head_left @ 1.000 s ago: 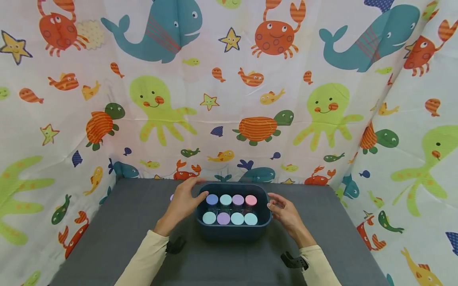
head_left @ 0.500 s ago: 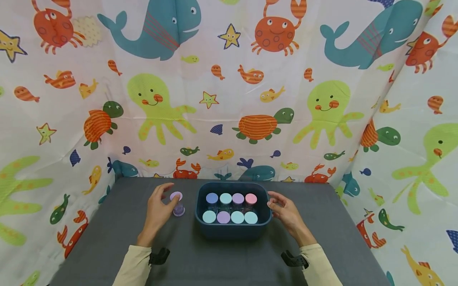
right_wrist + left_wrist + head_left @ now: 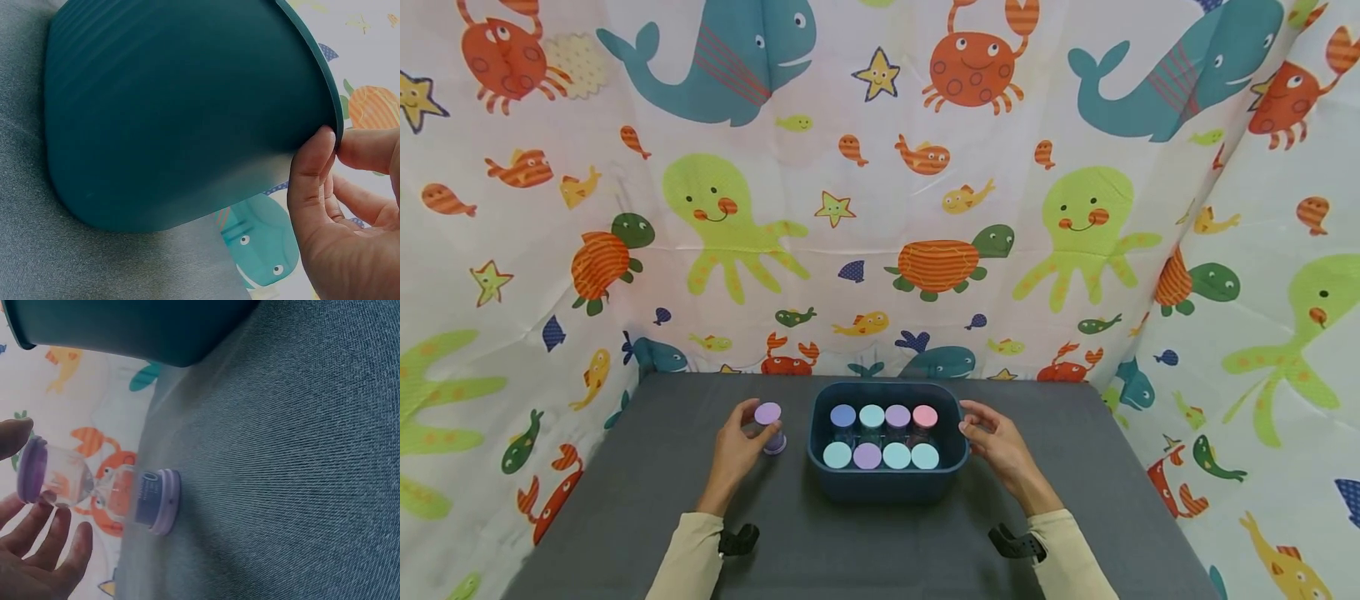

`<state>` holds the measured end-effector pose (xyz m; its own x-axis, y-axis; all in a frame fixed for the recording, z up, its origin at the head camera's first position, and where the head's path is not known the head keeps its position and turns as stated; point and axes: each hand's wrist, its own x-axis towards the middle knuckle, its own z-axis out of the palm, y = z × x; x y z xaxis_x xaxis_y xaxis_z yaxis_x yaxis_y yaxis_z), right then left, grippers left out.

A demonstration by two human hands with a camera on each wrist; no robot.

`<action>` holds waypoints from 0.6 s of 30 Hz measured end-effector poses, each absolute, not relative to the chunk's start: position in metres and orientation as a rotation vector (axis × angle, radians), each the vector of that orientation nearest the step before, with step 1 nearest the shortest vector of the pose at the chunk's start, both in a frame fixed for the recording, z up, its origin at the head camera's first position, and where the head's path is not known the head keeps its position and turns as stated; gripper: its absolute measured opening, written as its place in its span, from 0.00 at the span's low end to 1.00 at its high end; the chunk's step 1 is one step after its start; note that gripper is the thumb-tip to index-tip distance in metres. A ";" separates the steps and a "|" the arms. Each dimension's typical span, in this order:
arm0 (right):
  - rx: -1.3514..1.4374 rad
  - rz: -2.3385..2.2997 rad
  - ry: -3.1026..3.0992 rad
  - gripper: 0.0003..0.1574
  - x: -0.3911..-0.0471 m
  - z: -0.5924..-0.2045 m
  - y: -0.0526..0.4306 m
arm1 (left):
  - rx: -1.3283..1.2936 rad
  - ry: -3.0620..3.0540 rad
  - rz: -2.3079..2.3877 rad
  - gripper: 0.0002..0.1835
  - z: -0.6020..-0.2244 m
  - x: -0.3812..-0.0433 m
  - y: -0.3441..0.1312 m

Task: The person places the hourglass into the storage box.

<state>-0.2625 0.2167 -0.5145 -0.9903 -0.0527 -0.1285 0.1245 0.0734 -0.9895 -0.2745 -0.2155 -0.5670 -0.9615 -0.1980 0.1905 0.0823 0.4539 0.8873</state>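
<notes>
A sand timer (image 3: 69,478) with purple caps and a clear, narrow-waisted body stands upright on the table, left of the bin. My left hand (image 3: 735,450) is around its upper end, thumb on one side and fingertips on the other, just at the top cap. The dark teal bin (image 3: 887,487) holds several capped timers in two rows, with blue, mint, purple and pink tops. At the bin's right end my right hand (image 3: 350,212) pinches the rim between thumb and forefinger.
A grey cloth (image 3: 865,558) covers the table. Behind it and at both sides hangs a white curtain (image 3: 865,108) printed with sea animals. A dark band sits on each wrist.
My left hand has left the bin's left end, moved left, and closed around the top of the purple sand timer. The right hand has stayed on the bin's rim.
</notes>
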 end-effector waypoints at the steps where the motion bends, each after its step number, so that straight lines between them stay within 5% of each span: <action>1: 0.071 -2.049 2.202 0.28 -0.263 -0.515 0.217 | 0.106 -2.437 -1.518 0.36 -0.568 -0.274 -0.216; 11: 0.060 -2.041 2.216 0.29 -0.261 -0.515 0.217 | 0.098 -2.430 -1.526 0.30 -0.573 -0.277 -0.212; 18: 0.059 -2.044 2.216 0.28 -0.262 -0.516 0.217 | 0.089 -2.366 -1.556 0.32 -0.541 -0.266 -0.208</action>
